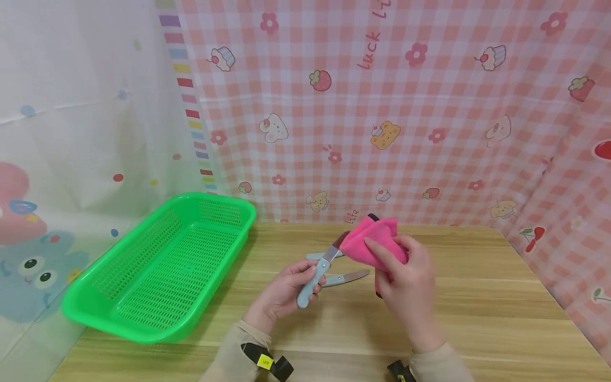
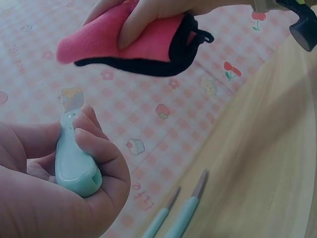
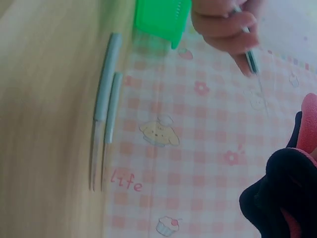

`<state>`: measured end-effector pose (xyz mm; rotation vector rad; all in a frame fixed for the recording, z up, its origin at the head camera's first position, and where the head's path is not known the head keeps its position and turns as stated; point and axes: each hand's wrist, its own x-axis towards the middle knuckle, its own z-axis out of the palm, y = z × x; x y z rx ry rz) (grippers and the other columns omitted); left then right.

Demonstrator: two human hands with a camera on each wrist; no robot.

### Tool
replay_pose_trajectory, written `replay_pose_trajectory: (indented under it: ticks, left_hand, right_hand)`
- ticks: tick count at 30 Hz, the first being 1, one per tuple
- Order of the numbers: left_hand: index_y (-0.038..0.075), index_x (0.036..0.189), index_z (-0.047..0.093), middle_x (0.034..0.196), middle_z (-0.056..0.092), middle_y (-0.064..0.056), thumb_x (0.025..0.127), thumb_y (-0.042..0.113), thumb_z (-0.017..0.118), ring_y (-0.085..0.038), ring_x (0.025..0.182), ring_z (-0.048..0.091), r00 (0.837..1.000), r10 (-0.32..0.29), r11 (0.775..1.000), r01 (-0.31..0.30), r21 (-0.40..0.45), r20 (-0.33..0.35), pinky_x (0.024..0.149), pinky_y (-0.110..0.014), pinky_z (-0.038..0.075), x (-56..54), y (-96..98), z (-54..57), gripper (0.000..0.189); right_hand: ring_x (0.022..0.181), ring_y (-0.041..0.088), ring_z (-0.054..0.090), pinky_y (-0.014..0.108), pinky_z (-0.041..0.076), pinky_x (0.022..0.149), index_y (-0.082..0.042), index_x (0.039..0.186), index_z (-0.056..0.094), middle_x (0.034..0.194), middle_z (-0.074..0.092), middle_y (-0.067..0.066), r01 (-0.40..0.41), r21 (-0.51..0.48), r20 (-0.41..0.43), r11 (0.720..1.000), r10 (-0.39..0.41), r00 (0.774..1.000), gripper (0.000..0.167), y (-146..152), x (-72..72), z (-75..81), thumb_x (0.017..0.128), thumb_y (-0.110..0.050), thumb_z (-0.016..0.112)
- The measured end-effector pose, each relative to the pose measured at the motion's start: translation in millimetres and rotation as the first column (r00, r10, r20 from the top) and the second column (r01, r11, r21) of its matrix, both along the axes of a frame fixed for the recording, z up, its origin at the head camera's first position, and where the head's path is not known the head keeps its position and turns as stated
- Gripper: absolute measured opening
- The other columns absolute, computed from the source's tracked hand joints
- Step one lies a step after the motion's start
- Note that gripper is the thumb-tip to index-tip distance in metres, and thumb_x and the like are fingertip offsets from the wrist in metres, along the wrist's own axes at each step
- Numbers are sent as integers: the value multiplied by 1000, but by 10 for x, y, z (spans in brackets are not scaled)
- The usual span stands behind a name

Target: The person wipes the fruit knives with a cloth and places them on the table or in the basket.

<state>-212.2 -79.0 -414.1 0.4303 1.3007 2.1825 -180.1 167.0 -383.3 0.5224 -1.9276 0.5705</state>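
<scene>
My left hand (image 1: 288,289) grips a knife (image 1: 312,285) by its pale blue handle, blade pointing up and to the right. My right hand (image 1: 410,281) holds a folded pink cloth (image 1: 369,241) with black edging, thumb and fingers pinching it. In the head view the cloth is at the blade's tip; whether they touch I cannot tell. Two more knives with pale blue handles lie on the table beyond and below the hands: the nearer knife (image 1: 346,278) shows its blade, while the farther knife (image 1: 315,255) is partly hidden. Both also appear in the right wrist view.
A green plastic basket (image 1: 188,323) with slotted sides stands on the left of the wooden table (image 1: 477,318). Behind the table hangs a pink checked curtain (image 1: 296,175), and a whitish patterned sheet (image 1: 95,138) covers the left side.
</scene>
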Motion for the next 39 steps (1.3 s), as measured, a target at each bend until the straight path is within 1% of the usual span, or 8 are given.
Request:
replay_pose_trajectory:
  ticks: [2, 6, 9, 13, 20, 28, 33, 39]
  left_hand:
    - [10, 120, 64, 91, 62, -5, 107, 12, 39, -9, 74, 55, 1000, -9, 1000, 9, -2, 1, 65, -19, 50, 5, 14, -3, 28]
    - [10, 120, 63, 91, 62, -4, 107, 12, 39, -9, 75, 55, 1000, -29, 1000, 29, 9, -7, 64, -19, 50, 20, 43, -2, 28]
    - [14, 118, 64, 92, 61, -4, 108, 12, 39, -9, 75, 55, 1000, -25, 1000, 25, 7, 4, 64, -19, 50, 37, 62, 9, 28]
    - [16, 119, 64, 92, 60, -4, 108, 13, 39, -9, 75, 55, 999, -30, 1000, 30, 7, 13, 65, -19, 50, 54, 84, 7, 27]
    - [11, 127, 59, 91, 60, -4, 107, 11, 40, -8, 75, 55, 998, -58, 997, 59, 40, -18, 65, -18, 49, 77, 125, -19, 28]
    - [20, 110, 66, 88, 61, -3, 106, 9, 41, -8, 73, 56, 998, -48, 999, 49, 14, -44, 62, -17, 48, 92, 143, -21, 28]
    - [19, 105, 67, 86, 62, -3, 105, 7, 41, -7, 71, 56, 998, -41, 999, 41, -1, -45, 60, -17, 48, 96, 154, -18, 28]
    - [19, 103, 67, 84, 63, -2, 104, 6, 42, -7, 69, 56, 998, -51, 999, 50, -20, -46, 60, -18, 48, 89, 156, -24, 29]
  right_hand:
    - [94, 43, 53, 53, 44, 74, -21, 115, 73, 111, 55, 26, -9, 17, 11, 1000, 8, 1000, 50, -31, -4, -28, 72, 2, 70]
    - [97, 41, 53, 53, 48, 74, -22, 117, 72, 112, 55, 25, -13, 59, 66, 998, 9, 998, 48, -85, 14, -74, 75, 1, 70]
    - [97, 40, 53, 52, 49, 73, -23, 118, 71, 113, 54, 25, -6, 90, 93, 996, -2, 996, 46, -118, 27, -101, 77, -1, 70]
    - [93, 39, 54, 51, 48, 71, -23, 117, 72, 111, 55, 24, -9, 102, 72, 995, 1, 997, 46, -163, 17, -137, 76, -1, 70]
    - [89, 38, 53, 49, 46, 67, -23, 115, 73, 109, 56, 23, -29, 97, 15, 995, 28, 1000, 51, -227, -8, -189, 72, 4, 72]
    - [90, 38, 54, 49, 47, 67, -23, 112, 75, 111, 57, 22, -6, 94, 31, 996, 3, 1000, 47, -221, -29, -236, 73, 5, 72]
    - [92, 41, 54, 50, 48, 70, -20, 111, 76, 110, 57, 25, 8, 82, 46, 997, -12, 999, 44, -168, -63, -246, 75, 5, 73]
    - [93, 42, 54, 51, 50, 72, -19, 111, 75, 112, 57, 25, 54, 72, 82, 996, -60, 995, 46, -66, -75, -221, 73, 6, 75]
